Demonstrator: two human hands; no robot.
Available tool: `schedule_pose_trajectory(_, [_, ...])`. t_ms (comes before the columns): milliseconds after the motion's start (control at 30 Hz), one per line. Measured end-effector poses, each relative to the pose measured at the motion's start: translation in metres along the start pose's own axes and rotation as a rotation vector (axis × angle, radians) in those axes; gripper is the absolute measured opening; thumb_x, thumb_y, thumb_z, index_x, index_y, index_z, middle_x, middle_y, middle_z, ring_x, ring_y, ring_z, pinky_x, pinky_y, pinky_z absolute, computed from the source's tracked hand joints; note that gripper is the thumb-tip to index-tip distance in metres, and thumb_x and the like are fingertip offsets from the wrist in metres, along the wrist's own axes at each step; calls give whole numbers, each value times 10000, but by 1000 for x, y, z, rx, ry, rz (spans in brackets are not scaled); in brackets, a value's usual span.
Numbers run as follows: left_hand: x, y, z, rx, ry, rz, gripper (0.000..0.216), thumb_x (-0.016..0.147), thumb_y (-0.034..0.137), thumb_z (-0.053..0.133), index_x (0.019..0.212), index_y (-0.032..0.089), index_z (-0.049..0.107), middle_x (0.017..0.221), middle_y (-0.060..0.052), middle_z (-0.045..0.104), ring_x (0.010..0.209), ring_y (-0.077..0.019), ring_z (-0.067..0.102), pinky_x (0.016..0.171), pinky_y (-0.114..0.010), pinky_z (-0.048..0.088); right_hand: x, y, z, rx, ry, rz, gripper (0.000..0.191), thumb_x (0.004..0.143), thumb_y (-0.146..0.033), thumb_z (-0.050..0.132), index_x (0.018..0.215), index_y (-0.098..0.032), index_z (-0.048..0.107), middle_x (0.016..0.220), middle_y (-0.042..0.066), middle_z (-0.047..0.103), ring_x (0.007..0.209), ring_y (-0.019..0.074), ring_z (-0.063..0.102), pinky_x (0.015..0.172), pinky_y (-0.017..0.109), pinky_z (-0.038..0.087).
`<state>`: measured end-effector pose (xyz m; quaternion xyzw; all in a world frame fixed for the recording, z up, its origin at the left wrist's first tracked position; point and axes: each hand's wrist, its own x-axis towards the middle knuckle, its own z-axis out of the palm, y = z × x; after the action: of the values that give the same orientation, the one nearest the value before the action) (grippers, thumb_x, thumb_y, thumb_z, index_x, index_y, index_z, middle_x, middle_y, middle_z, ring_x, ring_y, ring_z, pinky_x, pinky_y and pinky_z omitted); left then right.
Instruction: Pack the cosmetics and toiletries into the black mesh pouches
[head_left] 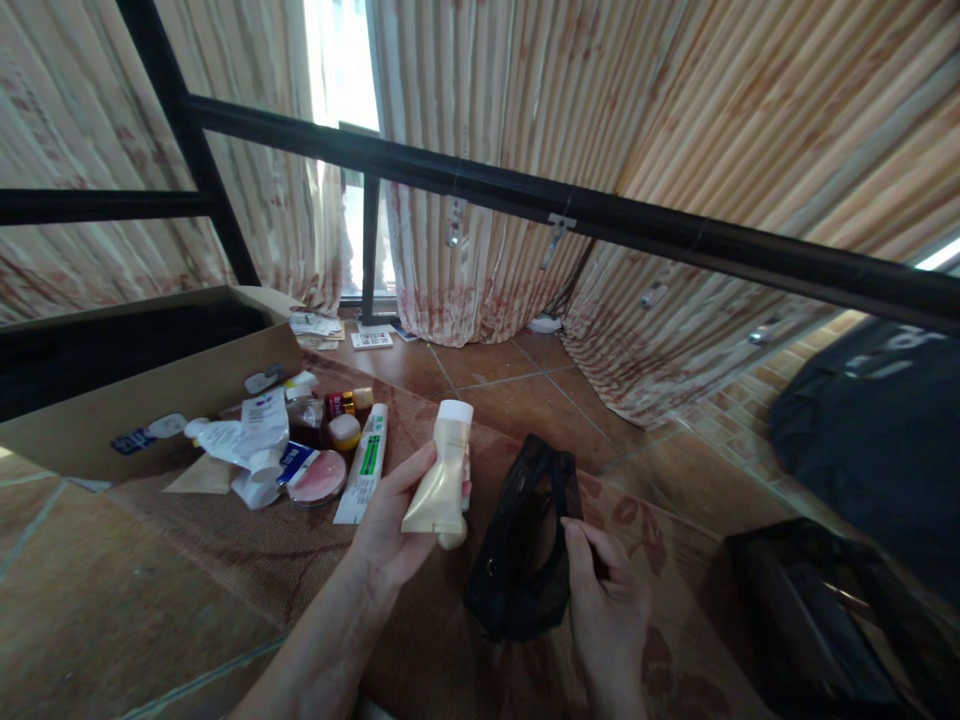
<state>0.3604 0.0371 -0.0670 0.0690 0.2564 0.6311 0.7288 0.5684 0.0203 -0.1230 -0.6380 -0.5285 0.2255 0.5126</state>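
Note:
My left hand (390, 525) is closed around a pale gold squeeze tube (444, 480) with a white cap, cap end up. Part of another small item shows behind the tube, too hidden to name. With thumb and fingers my right hand (609, 590) pinches the rim of a small black mesh pouch (517, 580), whose mouth gapes open. Left of my left hand lies a white and green tube (367, 465). Beside that are a round pink compact (318, 476), a small dark red bottle (349, 402) and several white tubes (264, 425) in a heap.
A long cardboard box (187, 400) with dark contents stands at the left. A brown patterned mat (300, 555) covers part of the tiled floor. Ahead runs a black metal bar (480, 180) before pleated curtains (480, 90). A black see-through bag (817, 620) sits at the right.

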Motion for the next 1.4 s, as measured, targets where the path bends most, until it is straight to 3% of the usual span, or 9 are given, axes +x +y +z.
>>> schedule_pose_trajectory(133, [0,1,-1,-41,-71,-55,331,955,270,410,902,57,658,806,-111,684,656,-140,656,636,-241,573,0,1,1,25,-12,0,284,834,-439,599,863,-188,729,905,67,721,859,214,655,793,331,490])
schedule_pose_trajectory(300, [-3,1,-1,-39,-56,-50,326,937,312,457,1023,59,645,843,-109,673,660,-133,643,675,-251,574,0,2,1,16,5,-1,290,834,-443,598,862,-187,731,905,71,725,858,218,656,782,333,492])
schedule_pose_trajectory(467, [-4,-1,-5,-44,-104,-29,287,897,216,510,1128,83,616,863,-84,655,652,-112,634,709,-255,569,0,2,1,-7,-11,0,298,835,-453,590,862,-190,730,906,70,725,866,220,655,783,336,491])
schedule_pose_trajectory(700, [-6,-2,-4,-18,-109,4,319,796,110,592,1113,120,620,856,-62,648,647,-110,627,683,-240,565,0,0,1,1,3,-10,307,829,-458,591,854,-190,738,898,71,733,849,219,663,771,329,495])
schedule_pose_trajectory(1400, [-5,-1,2,-28,-18,-14,275,810,114,539,1070,94,628,836,-82,687,608,-124,652,656,-268,589,0,-4,0,-20,-6,-10,298,840,-449,581,862,-190,726,916,75,722,884,228,652,795,341,491])
